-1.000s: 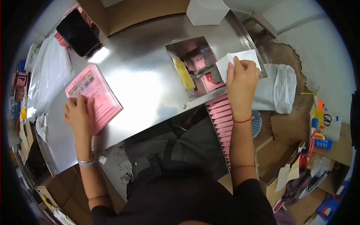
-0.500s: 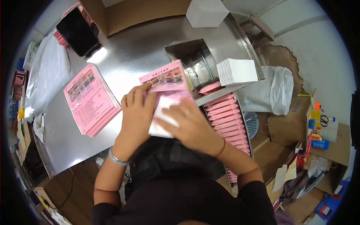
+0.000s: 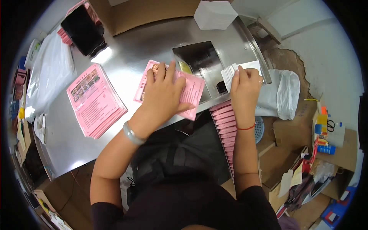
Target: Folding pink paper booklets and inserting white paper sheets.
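My left hand lies flat on a pink printed packet near the table's front edge, fingers stretched out over its food pictures. Nothing is gripped in it. To the right, my right hand pinches the edge of the top sheet in a stack of white folded napkins. That stack stands at the edge of a recess in the metal table. Left of my left hand, a thick stack of similar pink printed packets lies on the table.
Filled pink packets stand in a row in a long box below the table's edge. A phone on a stand is at the back left, beside clear plastic wrapping. More white napkins sit at the far edge. Cardboard boxes stand at right.
My right hand has left the pink packet and moved right to the napkin stack. My left hand now lies flat on a packet. The white napkin between my hands is no longer visible.
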Tool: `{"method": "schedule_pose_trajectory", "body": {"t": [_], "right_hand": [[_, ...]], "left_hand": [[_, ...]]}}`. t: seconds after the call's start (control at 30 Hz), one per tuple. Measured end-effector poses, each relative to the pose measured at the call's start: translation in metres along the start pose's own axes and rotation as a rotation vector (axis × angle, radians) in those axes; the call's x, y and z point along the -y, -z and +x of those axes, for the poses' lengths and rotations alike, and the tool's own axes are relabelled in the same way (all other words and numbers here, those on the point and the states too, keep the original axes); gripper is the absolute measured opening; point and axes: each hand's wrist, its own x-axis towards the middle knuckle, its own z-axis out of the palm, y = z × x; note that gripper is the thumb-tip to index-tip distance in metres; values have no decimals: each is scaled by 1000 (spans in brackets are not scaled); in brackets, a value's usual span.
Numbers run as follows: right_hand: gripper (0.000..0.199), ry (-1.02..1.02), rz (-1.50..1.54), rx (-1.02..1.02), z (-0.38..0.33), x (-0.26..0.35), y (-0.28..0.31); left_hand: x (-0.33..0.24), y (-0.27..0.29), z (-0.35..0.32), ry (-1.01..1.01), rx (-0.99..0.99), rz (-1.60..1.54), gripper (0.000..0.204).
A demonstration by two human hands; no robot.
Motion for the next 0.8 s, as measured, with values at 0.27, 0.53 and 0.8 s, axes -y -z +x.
{"method": "schedule_pose_trajectory", "body": {"t": [0.27,0.53,0.8], "right_hand": [[40,141,309,-21,-8,-31,25],[22,464,257,288,-27,64,-16],[13,108,260,301,4,39,-13]], "left_hand": [[-16,11,-47,66,13,-334,50],[-12,11,-25,-43,-60,-668,64],[30,21,-87,540,-257,-554,43]]}}
